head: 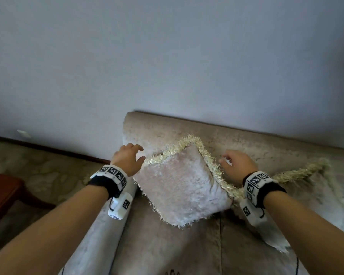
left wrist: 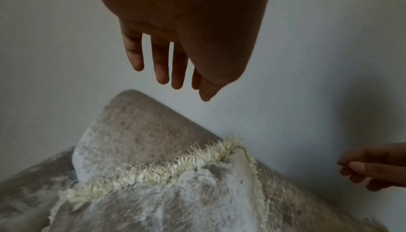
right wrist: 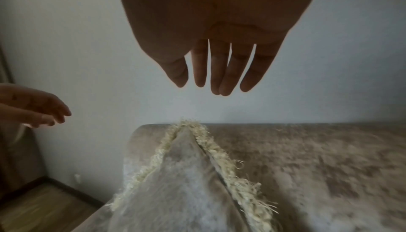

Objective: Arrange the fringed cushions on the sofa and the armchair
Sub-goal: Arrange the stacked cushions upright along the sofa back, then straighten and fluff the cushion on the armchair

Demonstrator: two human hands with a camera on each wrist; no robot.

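Standing on one corner, the fringed cushion [head: 182, 183] leans against the sofa backrest [head: 246, 139] at the left end of the sofa [head: 167, 245], its top corner pointing at the wall [head: 167, 56]. I read its face as pale plush with a cream fringe along all edges. Its lower corner rests on the seat, just right of the sofa armrest [head: 99, 231].

My left hand [head: 128, 159] is just left of the cushion's upper left edge. The thumb lies at the fringe in the head view; I cannot tell whether it touches. In the left wrist view the fingers [left wrist: 161, 62] are straight, slightly apart, and hold nothing.

My right hand [head: 239, 163] is just right of the cushion's upper right edge, clear of the fringe. In the right wrist view its fingers [right wrist: 219, 69] hang straight with narrow gaps between them and hold nothing. In the head view the same fingers look loosely bent.

A second fringed cushion [head: 310, 181] lies at the right, against the backrest, partly hidden behind my right wrist; only its fringed top edge and part of its face show.

At the near left, a dark wooden table [head: 2, 193] stands on the patterned carpet [head: 48, 169].
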